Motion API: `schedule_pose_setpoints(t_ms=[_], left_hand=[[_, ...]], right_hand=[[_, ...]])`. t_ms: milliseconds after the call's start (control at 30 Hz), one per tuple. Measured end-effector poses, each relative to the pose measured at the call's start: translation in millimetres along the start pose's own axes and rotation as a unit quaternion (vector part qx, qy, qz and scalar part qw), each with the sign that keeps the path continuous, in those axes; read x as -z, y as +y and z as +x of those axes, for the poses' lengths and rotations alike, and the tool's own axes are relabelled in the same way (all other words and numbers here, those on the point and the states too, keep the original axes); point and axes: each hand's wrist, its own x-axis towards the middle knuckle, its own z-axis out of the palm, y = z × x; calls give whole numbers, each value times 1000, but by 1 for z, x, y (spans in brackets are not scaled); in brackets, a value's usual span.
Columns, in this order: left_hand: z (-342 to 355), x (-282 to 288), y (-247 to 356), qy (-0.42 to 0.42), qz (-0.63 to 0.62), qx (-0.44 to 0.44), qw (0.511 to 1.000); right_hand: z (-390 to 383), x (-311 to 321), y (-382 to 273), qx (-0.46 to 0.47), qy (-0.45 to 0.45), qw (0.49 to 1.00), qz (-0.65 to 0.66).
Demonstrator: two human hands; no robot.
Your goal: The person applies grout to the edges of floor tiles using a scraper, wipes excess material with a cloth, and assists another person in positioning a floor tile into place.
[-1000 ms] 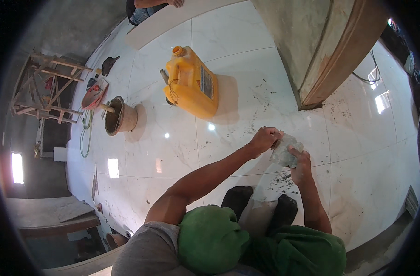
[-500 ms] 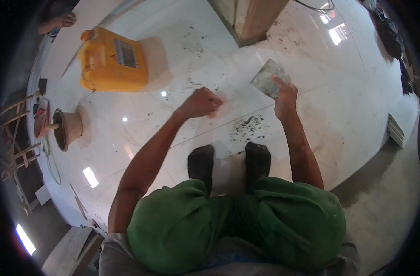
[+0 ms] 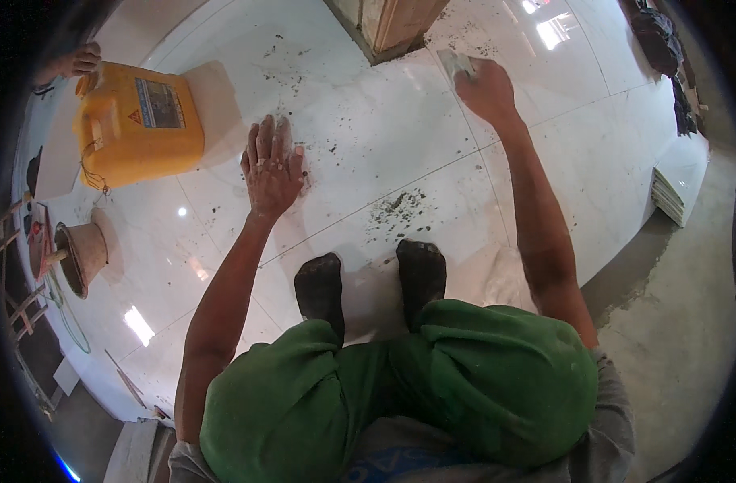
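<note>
My right hand (image 3: 487,90) is closed round a flat, square, grey-green piece (image 3: 448,63) and holds it low over the white tiled floor (image 3: 344,145), near the foot of the pillar. Whether the piece is a scraper or a pad I cannot tell, since my fingers cover most of it. Palm down, my left hand (image 3: 273,173) rests on the tiles with its fingers spread, and it holds nothing. Dark crumbs of debris (image 3: 402,211) lie in front of my feet, with more scattered beyond.
A yellow jerrycan (image 3: 142,141) stands at the left, with another person's hand (image 3: 78,60) behind it. A square pillar (image 3: 392,28) rises ahead. A bucket (image 3: 84,253) lies tipped at far left. Stacked tiles (image 3: 674,189) and black plastic (image 3: 658,44) are at right.
My left hand has opened and moved left onto the floor. My right hand has carried the flat piece forward, close to the pillar. The whole view has shifted slightly.
</note>
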Motion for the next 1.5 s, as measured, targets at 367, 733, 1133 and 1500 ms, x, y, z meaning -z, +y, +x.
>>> schedule_pose_setpoints(t_ms=[367,733,1133,1500], left_hand=[[4,-2,-2,-21,-7,43,999],[6,0,-4,-13,-39,53,998],[4,3,-5,-5,-47,57,997],[16,16,-2,14,-69,60,996]], right_hand=[[3,-35,-35,188,61,951,-239],[-20,-50,-76,158,-1,958,-238],[-38,-77,-114,206,21,962,-179],[-80,-80,-138,264,-51,962,-41]])
